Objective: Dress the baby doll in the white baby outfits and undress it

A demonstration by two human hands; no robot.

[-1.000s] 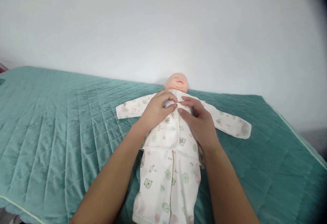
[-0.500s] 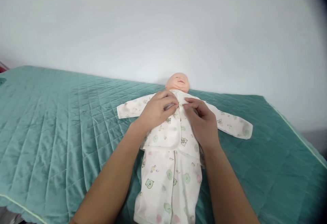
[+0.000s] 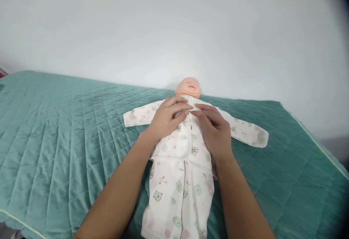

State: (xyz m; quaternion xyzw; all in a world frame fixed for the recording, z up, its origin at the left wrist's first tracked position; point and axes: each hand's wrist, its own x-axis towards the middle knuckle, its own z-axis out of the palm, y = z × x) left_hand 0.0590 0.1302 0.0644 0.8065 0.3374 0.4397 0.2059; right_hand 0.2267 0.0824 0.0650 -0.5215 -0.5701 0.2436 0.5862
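Behind everything we see a pale wall point(image 3: 174, 32), and before it a green quilted cover point(image 3: 81, 133) spreads from left to right. On this cover lies the doll point(image 3: 188, 88) on its back, head at the far side, dressed in a white printed jacket point(image 3: 177, 146) and a lower garment point(image 3: 170, 195) of similar print; the sleeves stretch out to left and right. Our forearms point(image 3: 117, 191) come from the near side, slanting inward along the doll. Our left hand point(image 3: 169, 117) and our right hand point(image 3: 216, 130) meet over its chest and partly hide it from us. The left fingers are a little bent and spread, the right ones more curled; both thumbs and forefingers are at the front edge point(image 3: 190, 137) below the neck, but whether they pinch cloth, we cannot tell.
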